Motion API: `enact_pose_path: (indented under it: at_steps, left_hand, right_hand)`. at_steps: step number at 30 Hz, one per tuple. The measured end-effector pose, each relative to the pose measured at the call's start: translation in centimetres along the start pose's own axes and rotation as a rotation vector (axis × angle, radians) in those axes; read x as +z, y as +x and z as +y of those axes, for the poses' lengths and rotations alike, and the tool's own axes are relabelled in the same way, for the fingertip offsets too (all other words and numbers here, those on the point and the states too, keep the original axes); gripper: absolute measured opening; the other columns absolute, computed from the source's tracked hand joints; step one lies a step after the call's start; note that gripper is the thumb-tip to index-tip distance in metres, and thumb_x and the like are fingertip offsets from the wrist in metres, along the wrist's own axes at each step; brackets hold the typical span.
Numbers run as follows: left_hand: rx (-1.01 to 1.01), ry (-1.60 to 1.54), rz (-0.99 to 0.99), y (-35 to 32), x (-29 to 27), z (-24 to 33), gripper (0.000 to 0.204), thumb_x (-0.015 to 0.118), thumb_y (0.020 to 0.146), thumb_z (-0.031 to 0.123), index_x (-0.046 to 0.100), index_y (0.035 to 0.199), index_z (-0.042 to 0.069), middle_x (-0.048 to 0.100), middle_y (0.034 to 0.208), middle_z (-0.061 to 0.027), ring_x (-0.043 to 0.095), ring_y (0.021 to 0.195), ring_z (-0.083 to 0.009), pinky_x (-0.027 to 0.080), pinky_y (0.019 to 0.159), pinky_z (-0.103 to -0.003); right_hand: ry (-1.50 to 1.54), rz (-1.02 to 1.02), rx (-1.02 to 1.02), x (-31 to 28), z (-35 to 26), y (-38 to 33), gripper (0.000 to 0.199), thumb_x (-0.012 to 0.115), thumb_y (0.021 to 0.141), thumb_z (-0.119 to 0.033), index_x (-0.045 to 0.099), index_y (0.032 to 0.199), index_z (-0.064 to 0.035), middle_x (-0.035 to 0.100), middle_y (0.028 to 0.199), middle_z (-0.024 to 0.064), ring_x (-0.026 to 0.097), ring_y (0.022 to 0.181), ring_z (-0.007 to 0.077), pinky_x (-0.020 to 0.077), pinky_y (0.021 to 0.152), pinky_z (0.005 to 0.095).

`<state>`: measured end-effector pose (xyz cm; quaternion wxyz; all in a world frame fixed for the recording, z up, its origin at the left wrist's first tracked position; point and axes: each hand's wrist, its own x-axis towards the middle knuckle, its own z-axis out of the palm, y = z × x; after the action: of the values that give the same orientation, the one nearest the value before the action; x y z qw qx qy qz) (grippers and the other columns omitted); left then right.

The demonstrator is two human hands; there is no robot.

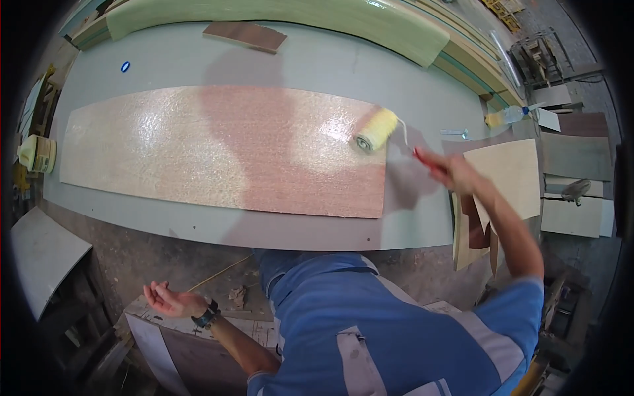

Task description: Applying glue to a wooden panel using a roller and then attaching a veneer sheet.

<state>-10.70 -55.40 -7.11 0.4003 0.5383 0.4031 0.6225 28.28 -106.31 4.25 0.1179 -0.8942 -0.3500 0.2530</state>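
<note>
A paint roller [378, 130] with a pale yellow sleeve rests on the right end of a long wooden panel [264, 152]. My right hand [456, 173] is closed round its red handle, slightly blurred. The panel has a wet, glossy coat with bright reflections, and a shadow falls across its middle. It lies flat on a grey table [317, 231]. Held away from the table at the lower left, my left hand [173, 300] has loosely curled fingers and nothing in it.
A brown wood offcut [246, 36] lies at the table's far side, by a pale green sheet [290, 16]. A plastic bottle [507, 117] and thin wood sheets [508, 175] are at the right. A tub [37, 154] stands at the left edge.
</note>
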Motion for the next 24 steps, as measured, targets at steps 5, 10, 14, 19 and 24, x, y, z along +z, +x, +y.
enact_pose_path:
  at_steps: [5, 10, 14, 19, 24]
  left_hand:
    - [0.013, -0.046, -0.021, -0.8, 2.5, 0.3, 0.033, 0.054, 0.093, 0.006, 0.050, 0.124, -0.005, 0.058, 0.105, -0.0114, 0.053, 0.086, -0.0162, 0.045, 0.079, -0.028]
    - [0.029, -0.223, -0.074, -1.4, 5.3, 1.2, 0.039, 0.056, 0.089, 0.005, 0.048, 0.126, -0.005, 0.058, 0.104, -0.0106, 0.053, 0.085, -0.0150, 0.045, 0.080, -0.028]
    - [0.063, -0.296, -0.070, -1.7, 6.7, 3.4, 0.039, 0.055, 0.090, 0.005, 0.046, 0.127, -0.005, 0.057, 0.106, -0.0117, 0.053, 0.087, -0.0154, 0.045, 0.081, -0.029]
    - [0.126, -0.313, -0.082, -1.8, 7.5, 6.8, 0.040, 0.056, 0.089, 0.006, 0.047, 0.127, -0.005, 0.058, 0.105, -0.0107, 0.052, 0.088, -0.0150, 0.045, 0.082, -0.029]
    - [0.163, -0.264, -0.006, -0.5, 2.5, 4.0, 0.040, 0.057, 0.089, 0.008, 0.048, 0.126, -0.004, 0.059, 0.106, -0.0099, 0.052, 0.086, -0.0139, 0.044, 0.081, -0.029]
  right_hand:
    - [0.033, 0.094, 0.011, 6.4, -7.3, -9.3, 0.065, 0.061, 0.085, -0.009, 0.039, 0.144, -0.0237, 0.068, 0.089, 0.0169, 0.064, 0.073, 0.0379, 0.0530, 0.068, 0.0450]
    - [-0.244, -0.210, -0.077, 3.2, -8.0, -7.5, 0.068, 0.064, 0.081, -0.007, 0.040, 0.143, -0.0211, 0.070, 0.098, 0.0091, 0.067, 0.072, 0.0295, 0.0544, 0.062, 0.0410]
    - [-0.304, -0.221, -0.308, 3.3, -14.7, 6.1, 0.058, 0.058, 0.088, -0.021, 0.040, 0.143, -0.0325, 0.058, 0.064, 0.0105, 0.058, 0.055, 0.0299, 0.0433, 0.047, 0.0423]
    - [-0.212, -0.005, -0.521, 8.2, -26.4, 21.6, 0.056, 0.049, 0.088, -0.019, 0.040, 0.141, -0.0347, 0.061, 0.067, 0.0129, 0.062, 0.063, 0.0328, 0.0474, 0.057, 0.0452]
    - [-0.180, -0.187, -0.371, 7.9, -23.4, 14.6, 0.049, 0.049, 0.094, -0.028, 0.039, 0.142, -0.0304, 0.060, 0.066, 0.0151, 0.061, 0.061, 0.0334, 0.0458, 0.056, 0.0462]
